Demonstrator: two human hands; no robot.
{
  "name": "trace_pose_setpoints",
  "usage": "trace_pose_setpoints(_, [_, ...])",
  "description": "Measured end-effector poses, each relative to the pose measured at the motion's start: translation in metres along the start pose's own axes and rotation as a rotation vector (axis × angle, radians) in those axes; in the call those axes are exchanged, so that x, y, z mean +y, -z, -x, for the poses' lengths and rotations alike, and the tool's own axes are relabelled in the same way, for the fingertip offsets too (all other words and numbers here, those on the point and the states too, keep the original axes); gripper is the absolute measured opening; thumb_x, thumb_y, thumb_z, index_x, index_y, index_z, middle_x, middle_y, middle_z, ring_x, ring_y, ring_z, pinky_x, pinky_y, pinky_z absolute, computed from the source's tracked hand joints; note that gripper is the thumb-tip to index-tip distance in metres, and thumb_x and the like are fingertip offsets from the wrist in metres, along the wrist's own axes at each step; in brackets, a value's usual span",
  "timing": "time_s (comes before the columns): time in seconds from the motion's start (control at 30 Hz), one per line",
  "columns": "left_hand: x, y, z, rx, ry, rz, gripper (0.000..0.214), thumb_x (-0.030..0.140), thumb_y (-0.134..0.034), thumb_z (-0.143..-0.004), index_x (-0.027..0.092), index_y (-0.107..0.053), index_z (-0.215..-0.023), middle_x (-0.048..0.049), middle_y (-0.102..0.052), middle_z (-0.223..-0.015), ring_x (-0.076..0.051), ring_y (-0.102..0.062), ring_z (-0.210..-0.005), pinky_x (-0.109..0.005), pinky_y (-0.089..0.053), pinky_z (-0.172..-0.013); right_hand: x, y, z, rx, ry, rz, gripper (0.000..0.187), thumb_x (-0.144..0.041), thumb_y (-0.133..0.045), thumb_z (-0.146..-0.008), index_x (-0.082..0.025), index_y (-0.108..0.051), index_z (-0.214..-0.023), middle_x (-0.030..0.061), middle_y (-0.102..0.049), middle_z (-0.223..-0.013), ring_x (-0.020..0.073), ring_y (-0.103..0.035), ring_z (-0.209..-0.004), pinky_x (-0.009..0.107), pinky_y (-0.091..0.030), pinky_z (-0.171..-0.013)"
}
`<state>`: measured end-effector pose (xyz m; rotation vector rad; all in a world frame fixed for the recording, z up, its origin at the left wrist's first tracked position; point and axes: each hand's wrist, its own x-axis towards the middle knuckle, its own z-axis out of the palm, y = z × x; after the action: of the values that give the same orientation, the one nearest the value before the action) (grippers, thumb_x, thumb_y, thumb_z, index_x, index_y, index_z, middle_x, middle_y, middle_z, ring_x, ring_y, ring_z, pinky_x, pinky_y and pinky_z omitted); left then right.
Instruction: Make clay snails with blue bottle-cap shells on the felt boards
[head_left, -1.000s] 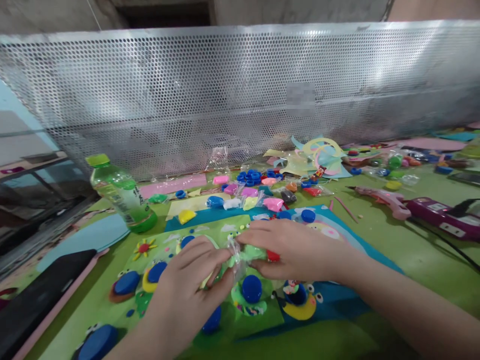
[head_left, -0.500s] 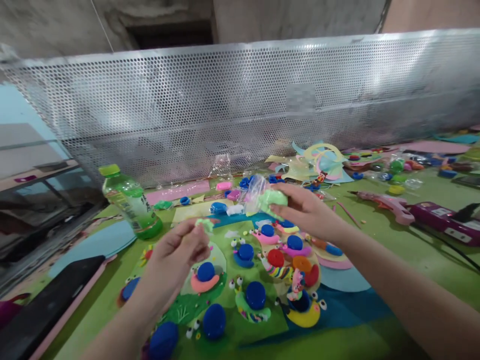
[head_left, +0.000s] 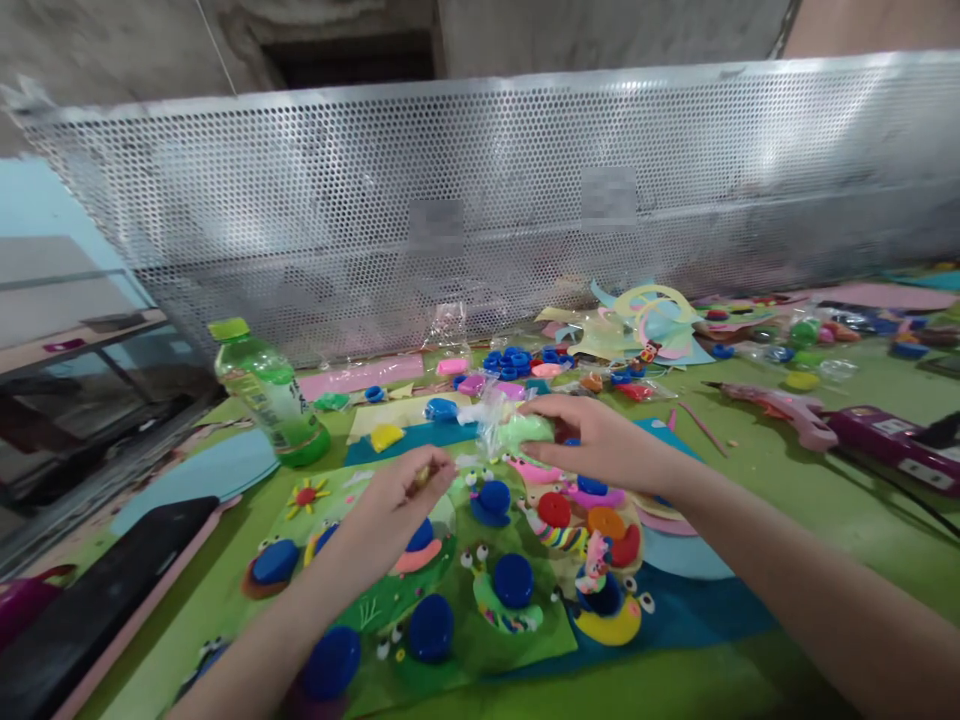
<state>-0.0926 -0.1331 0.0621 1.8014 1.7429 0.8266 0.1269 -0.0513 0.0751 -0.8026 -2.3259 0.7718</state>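
Note:
My right hand (head_left: pixel 589 435) is closed on a lump of light green modelling clay (head_left: pixel 525 432), partly in a clear plastic bag (head_left: pixel 491 425). To its left, my left hand (head_left: pixel 412 490) is closed, thumb and fingertips together; what they hold, if anything, is hidden. Below both hands lies a green card picture (head_left: pixel 536 650) with clay snails whose shells are blue bottle caps, among them a green snail (head_left: pixel 495 610) and a yellow snail (head_left: pixel 607 628). A red and an orange cap (head_left: pixel 604 522) sit at its right, and a clay sun (head_left: pixel 306 497) at its left.
A green drink bottle (head_left: pixel 270 400) stands at the left, near a black phone-like slab (head_left: pixel 112 600). Blue caps (head_left: pixel 514 360) and paper scraps (head_left: pixel 652 325) lie behind. At right are a pink glue gun (head_left: pixel 780 410) and a purple device (head_left: pixel 892 445). A perforated metal panel (head_left: pixel 337 220) borders the back.
My right hand has moved slightly down and left with the green clay. The green bit seen in my left fingertips no longer shows; that hand has shifted right. The view has shifted slightly.

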Motion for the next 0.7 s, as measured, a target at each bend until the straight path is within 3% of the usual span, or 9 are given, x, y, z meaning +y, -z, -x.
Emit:
trace_pose_setpoints(0.13, [-0.007, -0.005, -0.002, -0.096, -0.073, -0.179, 0.025, 0.039, -0.042, -0.083, 0.022, -0.060, -0.085, -0.0024, -0.059, -0.090, -0.020, -0.052, -0.086, -0.031, -0.041, -0.077, -0.004, -0.002, 0.000, -0.039, 0.021, 0.046, 0.024, -0.031, -0.054, -0.081, -0.018, -0.059, -0.100, 0.0044, -0.061, -0.091, 0.0111, -0.049, -0.066, 0.023, -0.039, -0.057])
trace_pose_setpoints(0.23, [-0.015, -0.006, -0.004, -0.094, -0.094, -0.278, 0.026, 0.033, -0.040, -0.084, 0.023, -0.062, -0.094, -0.0054, -0.060, -0.101, -0.024, -0.050, -0.102, -0.042, -0.035, -0.093, -0.004, -0.002, 0.000, -0.049, 0.026, 0.055, 0.021, -0.029, -0.053, -0.081, -0.017, -0.059, -0.097, 0.0055, -0.060, -0.093, 0.0121, -0.051, -0.069, 0.024, -0.040, -0.059])
trace_pose_setpoints(0.4, [-0.021, -0.003, -0.004, -0.021, -0.120, -0.347, 0.031, 0.032, -0.040, -0.083, 0.025, -0.056, -0.108, -0.0056, -0.059, -0.111, -0.027, -0.048, -0.108, -0.052, -0.029, -0.095, 0.000, -0.003, 0.000, -0.069, 0.044, 0.021, 0.019, -0.024, -0.054, -0.079, -0.017, -0.055, -0.097, 0.0037, -0.058, -0.089, 0.0106, -0.048, -0.065, 0.023, -0.039, -0.058])
trace_pose_setpoints(0.57, [-0.004, -0.007, 0.007, 0.015, -0.212, -0.284, 0.043, 0.056, -0.042, -0.081, 0.024, -0.055, -0.107, -0.0063, -0.054, -0.117, -0.027, -0.045, -0.111, -0.045, -0.035, -0.094, -0.003, -0.011, 0.004, -0.072, 0.053, 0.003, 0.025, -0.029, -0.059, -0.076, -0.018, -0.051, -0.097, 0.0029, -0.055, -0.092, 0.0120, -0.048, -0.072, 0.023, -0.039, -0.060])
trace_pose_setpoints(0.7, [0.012, -0.011, 0.013, 0.007, -0.272, -0.206, 0.040, 0.055, -0.040, -0.083, 0.020, -0.059, -0.077, -0.0023, -0.061, -0.080, -0.019, -0.055, -0.079, -0.030, -0.044, -0.071, -0.009, -0.014, 0.006, -0.157, 0.137, 0.047, 0.027, -0.030, -0.063, -0.074, -0.017, -0.051, -0.094, 0.0022, -0.053, -0.086, 0.0127, -0.047, -0.073, 0.024, -0.038, -0.062])
